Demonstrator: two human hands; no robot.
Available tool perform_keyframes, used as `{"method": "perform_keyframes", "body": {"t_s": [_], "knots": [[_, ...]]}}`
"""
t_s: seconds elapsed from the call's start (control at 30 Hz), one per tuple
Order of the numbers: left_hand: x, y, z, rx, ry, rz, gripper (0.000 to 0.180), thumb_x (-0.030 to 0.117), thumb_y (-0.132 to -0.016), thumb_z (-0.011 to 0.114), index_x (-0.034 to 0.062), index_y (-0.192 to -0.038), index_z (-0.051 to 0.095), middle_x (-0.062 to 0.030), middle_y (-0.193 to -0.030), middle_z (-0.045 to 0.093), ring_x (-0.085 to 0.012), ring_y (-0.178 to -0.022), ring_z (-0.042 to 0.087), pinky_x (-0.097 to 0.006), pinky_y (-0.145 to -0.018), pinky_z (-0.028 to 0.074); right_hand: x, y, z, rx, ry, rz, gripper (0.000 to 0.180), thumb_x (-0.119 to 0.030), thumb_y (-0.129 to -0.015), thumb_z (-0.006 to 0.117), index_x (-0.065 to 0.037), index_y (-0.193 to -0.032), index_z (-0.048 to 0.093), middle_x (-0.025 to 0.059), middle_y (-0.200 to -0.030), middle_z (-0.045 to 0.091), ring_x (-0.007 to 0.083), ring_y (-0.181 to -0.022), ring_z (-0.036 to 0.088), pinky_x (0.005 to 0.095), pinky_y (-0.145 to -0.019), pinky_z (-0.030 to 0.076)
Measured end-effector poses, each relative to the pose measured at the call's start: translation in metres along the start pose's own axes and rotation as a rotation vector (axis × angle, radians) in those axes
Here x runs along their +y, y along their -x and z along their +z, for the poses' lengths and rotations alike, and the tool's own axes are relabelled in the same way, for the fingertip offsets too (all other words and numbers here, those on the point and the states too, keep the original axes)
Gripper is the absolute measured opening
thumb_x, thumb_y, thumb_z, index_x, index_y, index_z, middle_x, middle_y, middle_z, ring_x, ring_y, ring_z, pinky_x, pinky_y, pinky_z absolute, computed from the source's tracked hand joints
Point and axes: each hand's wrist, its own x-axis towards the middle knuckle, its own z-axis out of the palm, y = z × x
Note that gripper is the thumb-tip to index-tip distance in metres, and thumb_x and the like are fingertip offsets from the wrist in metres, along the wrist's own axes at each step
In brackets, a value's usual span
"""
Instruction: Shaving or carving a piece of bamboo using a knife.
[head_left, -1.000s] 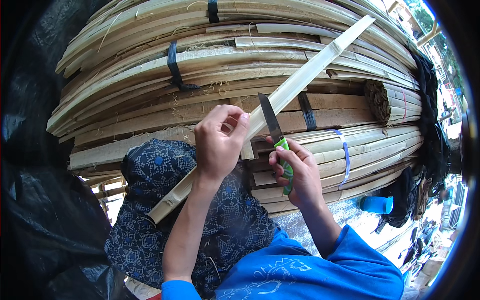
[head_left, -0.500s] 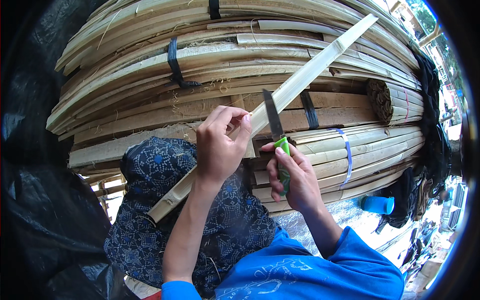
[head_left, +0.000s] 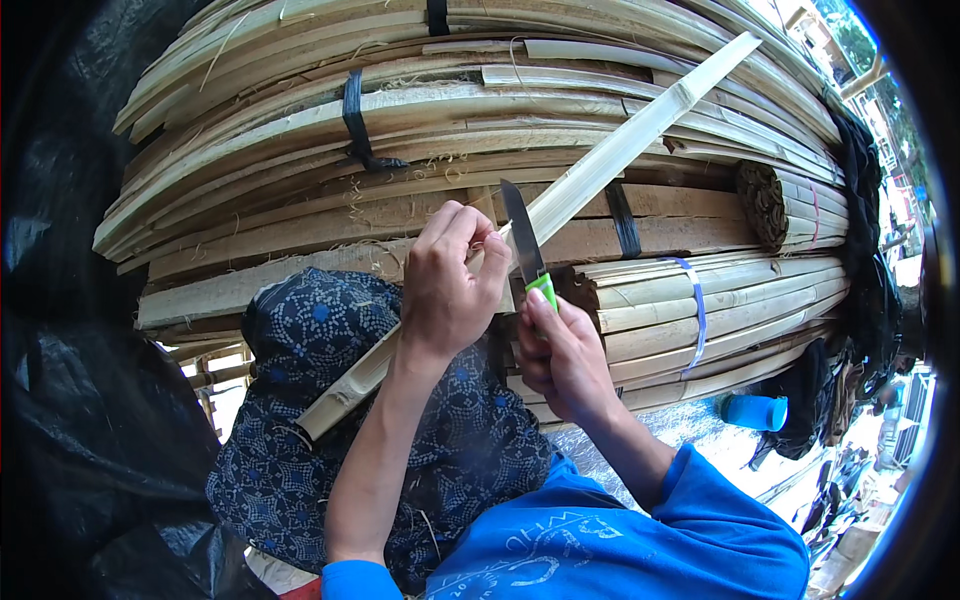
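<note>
While clamped in the left hand [head_left: 450,290], fingers curled over the top and thumb underneath, bamboo strip [head_left: 600,165] runs diagonally from lower left over the knee up to upper right. Right hand [head_left: 560,355] fisted tight round a green knife handle [head_left: 542,290], thumb pressed along it. Knife blade [head_left: 520,232] points up and slightly left, edge laid against the strip just right of the left fingers. Hands just beside each other, not touching as far as visible. Strip's lower end resting on dark blue patterned cloth [head_left: 330,340] over the lap. Blue sleeves [head_left: 700,520] at the lower edge. Behind the hands: big stack of split bamboo slats [head_left: 300,140], bundled with black straps [head_left: 352,110] and one pale blue band [head_left: 697,300]. Rolled bundle end-on [head_left: 765,205] at right of stack. Black plastic sheet [head_left: 60,400] along the left. Blue cylindrical container [head_left: 755,412] on the ground lower right, well apart from the hands.
</note>
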Motion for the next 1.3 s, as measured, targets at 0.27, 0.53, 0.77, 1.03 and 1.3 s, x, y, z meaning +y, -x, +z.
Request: {"method": "perform_keyframes", "body": {"t_s": [0.27,0.53,0.77,1.03,1.3], "knots": [[0.000,0.000,-0.001,0.022,0.002,0.058,0.014,0.009,-0.083,0.059,-0.0021,-0.076,0.056,-0.0128,-0.075,0.055,-0.0257,-0.066,0.058,-0.037,-0.059,0.046,-0.011,-0.014,0.007,-0.016,0.005,-0.021,0.026,-0.032,-0.101,0.049,-0.014,-0.083,0.046,-0.0085,-0.060,0.033,0.0019,-0.042,0.027,0.0197,-0.036,0.019],[-0.005,0.002,0.003,0.087,-0.070,0.133,0.014,0.009,-0.082,0.060,-0.0018,-0.074,0.056,-0.0112,-0.072,0.055,-0.0211,-0.063,0.057,-0.035,-0.055,0.044,0.009,0.013,0.005,0.057,-0.009,-0.013,0.024,-0.033,-0.101,0.049,-0.013,-0.088,0.048,-0.0063,-0.058,0.032,0.0032,-0.039,0.022,0.0210,-0.034,0.014],[-0.005,0.004,0.001,0.086,-0.021,0.090,0.015,0.010,-0.081,0.060,-0.0017,-0.073,0.055,-0.0112,-0.071,0.054,-0.0215,-0.061,0.055,-0.034,-0.055,0.044,-0.010,-0.005,0.009,0.038,-0.020,-0.094,0.023,-0.032,-0.101,0.050,-0.013,-0.088,0.049,-0.0073,-0.059,0.030,0.0022,-0.040,0.022,0.0206,-0.034,0.012],[-0.004,0.004,0.000,0.080,-0.024,0.108,0.016,0.010,-0.081,0.059,-0.0023,-0.072,0.055,-0.0116,-0.070,0.053,-0.0238,-0.062,0.055,-0.036,-0.057,0.044,0.004,-0.006,0.008,0.070,0.093,-0.108,0.025,-0.032,-0.101,0.050,-0.013,-0.086,0.049,-0.0072,-0.059,0.034,0.0021,-0.041,0.025,0.0197,-0.035,0.016],[-0.008,0.005,0.000,0.110,-0.006,0.129,0.014,0.007,-0.080,0.059,-0.0019,-0.071,0.055,-0.0100,-0.069,0.054,-0.0189,-0.057,0.054,-0.032,-0.051,0.043,0.010,0.000,0.012,0.048,0.091,-0.079,0.028,-0.032,-0.102,0.047,-0.012,-0.082,0.045,-0.0057,-0.060,0.038,0.0030,-0.043,0.034,0.0201,-0.036,0.025]]}}
